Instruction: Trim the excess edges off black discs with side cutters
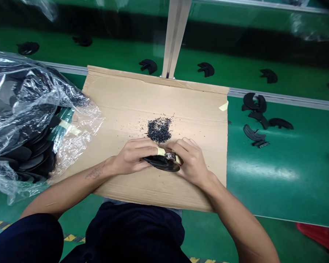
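Low over the cardboard sheet (115, 95), my left hand (135, 155) grips a curved black plastic part (163, 164) by its left side. Pale tape wraps a fingertip of that hand. My right hand (190, 159) is closed around small metal nippers (170, 156), their head against the top of the part; its palm and fingers hide the handles. Just beyond both hands lies a pile of tiny black plastic scraps (159, 129) on the cardboard.
At left, a clear plastic bag (44, 95) holds many black parts (35, 153). Several loose black parts (254, 132) lie on the green table (274, 182) at right. More sit on the green surface behind a metal rail (285, 100). An upright metal post (177, 36) stands at the back.
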A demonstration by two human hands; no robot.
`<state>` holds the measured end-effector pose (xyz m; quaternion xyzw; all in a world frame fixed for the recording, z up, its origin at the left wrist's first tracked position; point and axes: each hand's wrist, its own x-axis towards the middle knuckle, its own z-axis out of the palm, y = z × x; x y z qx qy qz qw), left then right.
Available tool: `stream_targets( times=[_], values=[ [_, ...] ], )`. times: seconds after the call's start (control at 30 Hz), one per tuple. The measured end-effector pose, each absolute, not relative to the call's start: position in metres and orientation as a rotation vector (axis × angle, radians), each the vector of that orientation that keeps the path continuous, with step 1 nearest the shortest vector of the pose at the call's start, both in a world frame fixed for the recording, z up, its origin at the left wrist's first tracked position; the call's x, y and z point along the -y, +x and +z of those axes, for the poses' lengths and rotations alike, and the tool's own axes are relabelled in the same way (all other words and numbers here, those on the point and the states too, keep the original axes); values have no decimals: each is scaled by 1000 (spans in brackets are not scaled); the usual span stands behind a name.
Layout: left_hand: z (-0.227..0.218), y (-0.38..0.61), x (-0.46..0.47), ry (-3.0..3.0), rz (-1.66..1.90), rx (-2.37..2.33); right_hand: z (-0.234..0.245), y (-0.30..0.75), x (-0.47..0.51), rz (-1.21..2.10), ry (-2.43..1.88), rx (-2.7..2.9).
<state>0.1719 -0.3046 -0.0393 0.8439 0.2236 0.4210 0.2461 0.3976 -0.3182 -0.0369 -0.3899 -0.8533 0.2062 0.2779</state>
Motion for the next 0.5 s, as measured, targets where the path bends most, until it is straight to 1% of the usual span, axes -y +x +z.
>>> stream_targets(
  times=[0.5],
  values=[
    [-41,172,305,2285,1145,-602,-39,398,318,558,-1036,2291]
  ],
)
